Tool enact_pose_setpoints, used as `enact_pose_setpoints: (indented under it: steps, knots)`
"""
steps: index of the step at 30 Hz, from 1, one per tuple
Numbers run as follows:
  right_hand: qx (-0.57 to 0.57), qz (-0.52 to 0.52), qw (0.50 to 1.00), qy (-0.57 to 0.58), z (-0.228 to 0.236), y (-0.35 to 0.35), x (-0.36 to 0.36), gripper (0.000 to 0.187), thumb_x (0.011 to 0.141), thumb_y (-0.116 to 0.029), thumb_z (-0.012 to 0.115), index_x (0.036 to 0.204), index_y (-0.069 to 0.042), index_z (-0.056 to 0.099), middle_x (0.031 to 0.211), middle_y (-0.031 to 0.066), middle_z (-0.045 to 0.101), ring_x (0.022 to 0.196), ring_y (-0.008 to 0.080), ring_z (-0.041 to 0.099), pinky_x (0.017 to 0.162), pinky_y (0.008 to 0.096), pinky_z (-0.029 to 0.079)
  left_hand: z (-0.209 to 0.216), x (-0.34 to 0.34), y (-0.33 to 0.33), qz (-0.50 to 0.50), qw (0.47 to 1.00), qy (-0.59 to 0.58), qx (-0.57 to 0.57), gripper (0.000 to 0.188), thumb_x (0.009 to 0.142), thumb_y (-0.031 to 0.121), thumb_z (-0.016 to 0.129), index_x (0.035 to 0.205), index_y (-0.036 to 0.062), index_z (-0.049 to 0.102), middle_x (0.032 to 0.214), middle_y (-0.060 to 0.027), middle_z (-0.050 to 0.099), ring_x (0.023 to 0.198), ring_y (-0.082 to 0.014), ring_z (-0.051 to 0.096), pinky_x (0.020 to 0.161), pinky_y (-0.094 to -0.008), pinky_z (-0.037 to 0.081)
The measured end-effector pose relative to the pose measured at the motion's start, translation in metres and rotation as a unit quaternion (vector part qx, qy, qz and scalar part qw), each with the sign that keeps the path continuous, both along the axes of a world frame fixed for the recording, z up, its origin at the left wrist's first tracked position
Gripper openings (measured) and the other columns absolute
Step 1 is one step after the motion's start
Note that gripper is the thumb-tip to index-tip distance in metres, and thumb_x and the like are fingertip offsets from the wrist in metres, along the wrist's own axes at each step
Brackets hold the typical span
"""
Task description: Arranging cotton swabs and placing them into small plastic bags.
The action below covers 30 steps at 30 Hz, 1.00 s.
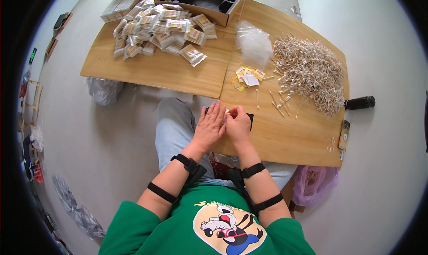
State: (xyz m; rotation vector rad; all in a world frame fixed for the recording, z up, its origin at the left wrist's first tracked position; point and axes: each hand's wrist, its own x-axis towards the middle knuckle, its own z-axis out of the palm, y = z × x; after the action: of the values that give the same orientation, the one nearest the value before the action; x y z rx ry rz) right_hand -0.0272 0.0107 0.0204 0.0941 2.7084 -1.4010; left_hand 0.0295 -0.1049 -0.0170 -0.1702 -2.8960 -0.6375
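Pinching: the right hand (237, 125) bends inward, thumb and index finger drawn together beside small white swab tips (228, 112); whether they are clamped on them is hidden.
Flat palm: the left hand (209, 129) lies back upward, fingers straight and slightly fanned, its thumb side against the right hand; what is under it cannot be told.
White tips: they show in the narrow gap between the two hands, at the near side of the wooden table (285, 139).
Dark piece: a flat black thing (251, 121) juts out just right of the right hand, mostly covered.
Loose swabs: a single swab (257, 99) lies farther off than the right hand, and a small scatter (279, 104) lies right of it.
Swab heap: a large pile of swabs (312, 74) covers the far right part of the table.
Cards: yellow and white cards (247, 78) lie overlapping, left of the heap.
Clear bags: a stack of transparent bags (254, 43) lies beyond the cards.
Filled packs: many clear packets of swabs (165, 30) are heaped at the far left, near an open cardboard box (219, 18).
Right edge: a black bottle (360, 103) lies on its side.
Below: a purple plastic bag (314, 183) sits under the near right edge.
Forearms: black straps (253, 170) circle both.
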Motion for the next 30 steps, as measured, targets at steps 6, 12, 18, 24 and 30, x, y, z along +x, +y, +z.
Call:
enact_pose_setpoints:
  steps: [6,12,18,24,30]
  knots:
    - [-0.028,0.004,1.0,0.012,-0.004,0.003,-0.002,0.013,0.081,-0.012,0.068,0.089,-0.006,0.061,0.08,0.0131,0.068,0.075,0.0317,0.067,0.068,0.0415,0.052,-0.002,-0.001,0.002,-0.01,1.0,-0.002,-0.023,0.067,0.094,0.036,0.052,0.151,0.0088,0.032,0.159,-0.015,0.025,0.148,-0.0286,0.022,0.119,-0.0494,0.012]
    - [0.166,-0.016,0.976,0.139,-0.004,0.064,-0.043,0.028,0.078,-0.018,0.074,0.101,-0.008,0.059,0.098,0.0124,0.06,0.097,0.032,0.06,0.083,0.0432,0.049,0.007,0.0,0.003,-0.008,0.997,-0.039,-0.062,0.07,0.094,0.045,0.051,0.152,0.0102,0.031,0.159,-0.0144,0.024,0.147,-0.0274,0.022,0.119,-0.0508,0.01]
    - [0.256,-0.07,0.952,0.153,-0.003,0.12,-0.072,0.031,0.076,-0.016,0.074,0.102,-0.009,0.059,0.107,0.0121,0.056,0.105,0.0321,0.055,0.088,0.0424,0.047,0.035,-0.019,0.027,0.005,0.99,-0.073,-0.123,0.059,0.095,0.038,0.053,0.144,0.0062,0.043,0.154,-0.0156,0.034,0.145,-0.0279,0.028,0.118,-0.0511,0.016]
    - [0.265,-0.089,0.95,0.139,-0.006,0.151,-0.062,0.03,0.076,-0.014,0.073,0.102,-0.009,0.058,0.105,0.012,0.057,0.103,0.0328,0.056,0.087,0.0438,0.047,0.021,-0.065,0.075,-0.095,0.995,0.009,-0.04,0.05,0.091,0.02,0.057,0.137,0.0038,0.048,0.143,-0.0168,0.047,0.135,-0.0307,0.042,0.112,-0.0495,0.03]
    - [0.237,-0.038,0.958,0.155,-0.012,0.164,-0.06,0.024,0.079,-0.012,0.07,0.1,-0.009,0.058,0.1,0.0119,0.059,0.099,0.0324,0.058,0.086,0.0425,0.048,0.01,-0.069,0.114,-0.126,0.988,0.011,-0.092,0.048,0.093,0.02,0.048,0.135,-0.001,0.05,0.145,-0.0165,0.045,0.138,-0.0283,0.039,0.115,-0.0486,0.026]
